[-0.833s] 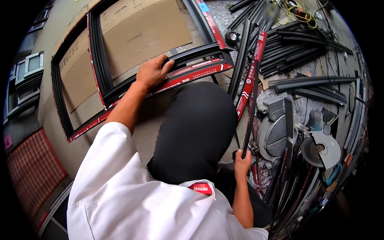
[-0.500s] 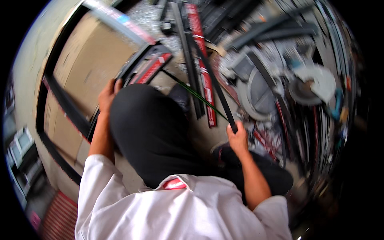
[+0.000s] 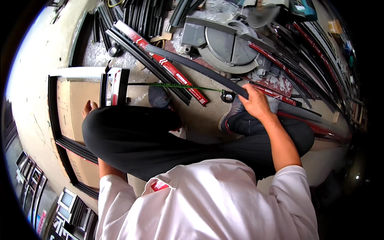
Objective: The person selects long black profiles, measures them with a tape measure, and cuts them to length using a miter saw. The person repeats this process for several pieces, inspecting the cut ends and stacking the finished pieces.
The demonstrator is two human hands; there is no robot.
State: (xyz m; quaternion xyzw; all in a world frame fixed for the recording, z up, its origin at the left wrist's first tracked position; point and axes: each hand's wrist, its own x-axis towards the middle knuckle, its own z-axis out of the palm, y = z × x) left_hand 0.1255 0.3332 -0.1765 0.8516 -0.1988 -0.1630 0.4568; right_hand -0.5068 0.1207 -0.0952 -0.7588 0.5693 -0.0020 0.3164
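My right hand (image 3: 257,102) is closed round the near end of a long dark grey metal strip (image 3: 196,67), which slants away to the left. Just left of this hand, a black tape measure (image 3: 228,96) sits by my shoe. Its green blade (image 3: 172,85) stretches left to the dark frame piece with a red-and-white label (image 3: 115,90). My left hand (image 3: 89,108) is beside my left knee, over the cardboard inside a large black frame (image 3: 53,104). The knee covers most of that hand, and its grip does not show.
A grey mitre saw base (image 3: 232,44) stands at the far middle. Red-labelled profiles (image 3: 176,74) lie on the floor before me. Many dark profiles (image 3: 308,60) are heaped at the right. Small window frames (image 3: 72,208) stand at lower left.
My view has turned, so the frame and saw appear rotated and shifted. The tape measure's case now shows beside my right hand. That hand still holds the grey strip.
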